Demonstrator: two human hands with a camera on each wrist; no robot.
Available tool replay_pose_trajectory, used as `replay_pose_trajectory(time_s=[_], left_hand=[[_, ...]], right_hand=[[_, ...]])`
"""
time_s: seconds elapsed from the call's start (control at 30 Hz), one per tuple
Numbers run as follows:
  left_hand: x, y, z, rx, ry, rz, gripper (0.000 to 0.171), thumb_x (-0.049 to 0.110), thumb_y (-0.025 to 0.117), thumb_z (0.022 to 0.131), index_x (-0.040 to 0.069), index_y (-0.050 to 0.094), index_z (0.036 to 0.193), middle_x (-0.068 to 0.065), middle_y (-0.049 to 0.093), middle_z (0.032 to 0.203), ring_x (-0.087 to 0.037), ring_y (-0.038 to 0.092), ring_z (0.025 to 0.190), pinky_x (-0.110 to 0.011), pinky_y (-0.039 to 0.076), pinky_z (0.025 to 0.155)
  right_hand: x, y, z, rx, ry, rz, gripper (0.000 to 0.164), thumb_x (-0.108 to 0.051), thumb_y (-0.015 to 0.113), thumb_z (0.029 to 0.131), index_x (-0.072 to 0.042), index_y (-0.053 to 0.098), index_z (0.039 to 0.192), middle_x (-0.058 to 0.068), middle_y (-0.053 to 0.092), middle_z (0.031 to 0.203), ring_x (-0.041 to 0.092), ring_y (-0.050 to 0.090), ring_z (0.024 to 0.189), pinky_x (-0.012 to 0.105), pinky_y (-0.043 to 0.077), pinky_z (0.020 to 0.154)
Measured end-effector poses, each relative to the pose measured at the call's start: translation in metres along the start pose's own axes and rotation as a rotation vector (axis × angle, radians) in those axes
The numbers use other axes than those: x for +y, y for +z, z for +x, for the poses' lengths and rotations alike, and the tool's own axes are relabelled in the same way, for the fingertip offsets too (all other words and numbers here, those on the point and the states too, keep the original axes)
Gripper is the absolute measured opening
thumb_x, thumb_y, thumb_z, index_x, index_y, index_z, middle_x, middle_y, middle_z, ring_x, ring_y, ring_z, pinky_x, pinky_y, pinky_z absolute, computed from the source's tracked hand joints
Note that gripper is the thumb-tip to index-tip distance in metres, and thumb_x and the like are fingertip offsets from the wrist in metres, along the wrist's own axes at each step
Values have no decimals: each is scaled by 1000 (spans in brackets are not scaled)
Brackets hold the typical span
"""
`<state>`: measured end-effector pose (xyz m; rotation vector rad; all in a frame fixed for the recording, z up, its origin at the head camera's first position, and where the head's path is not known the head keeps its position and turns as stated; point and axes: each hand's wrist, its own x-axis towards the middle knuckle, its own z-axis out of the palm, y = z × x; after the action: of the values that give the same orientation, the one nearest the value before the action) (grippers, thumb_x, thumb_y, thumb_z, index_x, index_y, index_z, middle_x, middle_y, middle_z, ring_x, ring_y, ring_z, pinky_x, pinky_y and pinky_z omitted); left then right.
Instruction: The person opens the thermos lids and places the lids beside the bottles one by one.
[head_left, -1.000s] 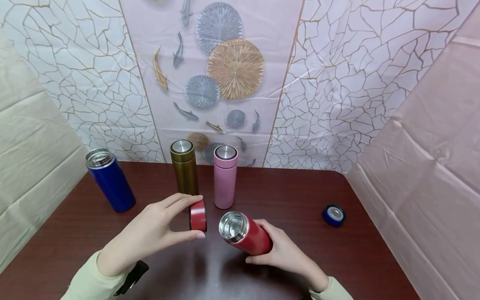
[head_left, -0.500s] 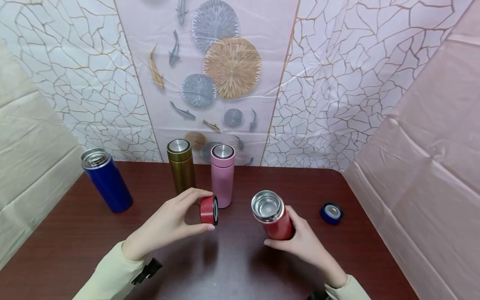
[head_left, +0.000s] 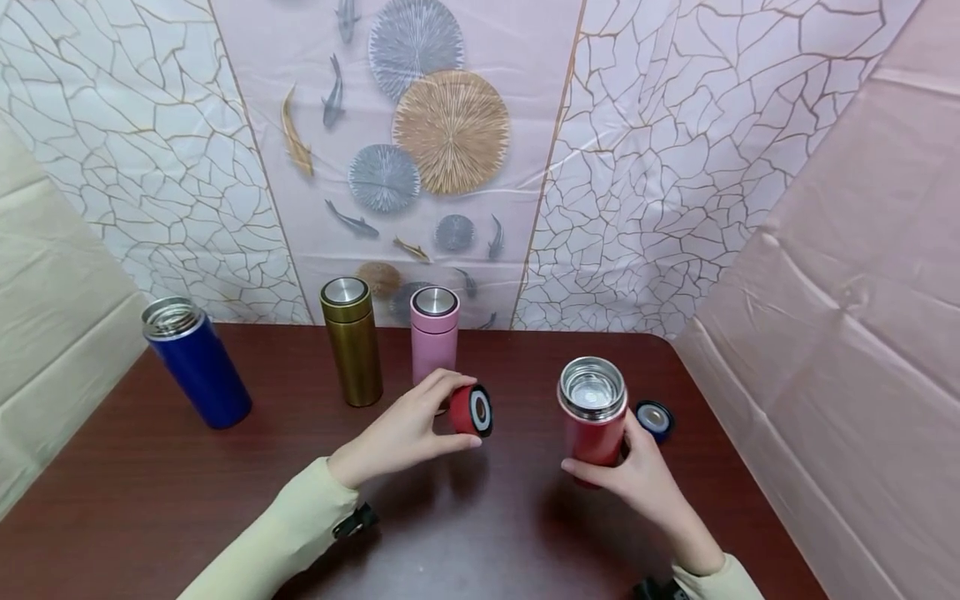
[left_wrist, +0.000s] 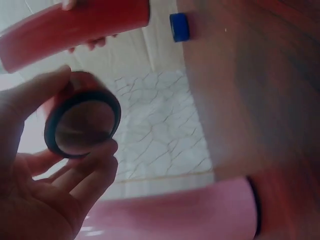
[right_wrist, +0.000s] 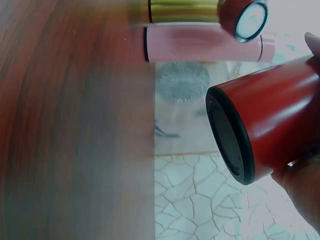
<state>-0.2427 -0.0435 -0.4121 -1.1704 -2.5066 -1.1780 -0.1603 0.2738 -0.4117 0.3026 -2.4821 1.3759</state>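
My left hand (head_left: 408, 429) pinches a red thermos lid (head_left: 467, 410) between thumb and fingers, its underside turned to the right. In the left wrist view the round top of the same lid (left_wrist: 85, 127) faces the camera. My right hand (head_left: 645, 479) grips the body of a red thermos (head_left: 596, 433), whose steel mouth is uncovered and points up, tilted slightly toward me. Its black-rimmed base (right_wrist: 230, 137) hangs above the table in the right wrist view. Just behind the right hand lies a blue lid (head_left: 655, 419), underside up.
An uncapped blue thermos (head_left: 198, 367) stands at the left of the dark wooden table (head_left: 480, 533). Toward the back are a capped gold thermos (head_left: 352, 346) and a capped pink thermos (head_left: 435, 337), the latter partly hidden by the left hand. Patterned cloth (head_left: 630, 183) hangs behind.
Both hands have moved right, carrying the red lid and the red thermos. The thermos has turned more upright, and the lid's underside has turned into view.
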Motion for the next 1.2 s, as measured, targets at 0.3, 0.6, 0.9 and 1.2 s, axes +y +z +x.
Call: replay_pose_trajectory(time_s=[0.3, 0.6, 0.9, 1.2], left_hand=[[-20, 35, 47, 46, -93, -68, 67, 32, 88, 80, 11, 56, 135, 2, 59, 119, -11, 57, 104, -29, 51, 89], [-38, 66, 92, 24, -199, -133, 68, 31, 85, 83, 6, 53, 137, -6, 61, 123, -18, 59, 107, -28, 50, 88], [-47, 102, 118, -15, -310, -137, 69, 36, 84, 83, 6, 54, 138, -5, 68, 112, -15, 61, 95, -24, 49, 83], [-68, 123, 137, -25, -367, -121, 66, 41, 80, 85, 7, 54, 135, -6, 68, 111, -16, 61, 95, -25, 48, 83]], right_hand=[[-2, -15, -3, 89, 33, -43, 65, -10, 91, 72, -7, 56, 127, -10, 62, 116, 3, 55, 105, 16, 46, 85], [1, -24, -4, 135, 12, -18, 66, -2, 89, 71, -3, 54, 127, -17, 63, 111, 2, 60, 99, 16, 49, 81], [3, -30, -6, 152, 11, -35, 66, -2, 88, 71, -4, 54, 128, -17, 62, 113, 2, 59, 100, 15, 49, 81], [5, -33, -8, 166, 23, -34, 67, 0, 88, 71, -3, 54, 129, -18, 63, 112, 1, 60, 99, 14, 49, 82]])
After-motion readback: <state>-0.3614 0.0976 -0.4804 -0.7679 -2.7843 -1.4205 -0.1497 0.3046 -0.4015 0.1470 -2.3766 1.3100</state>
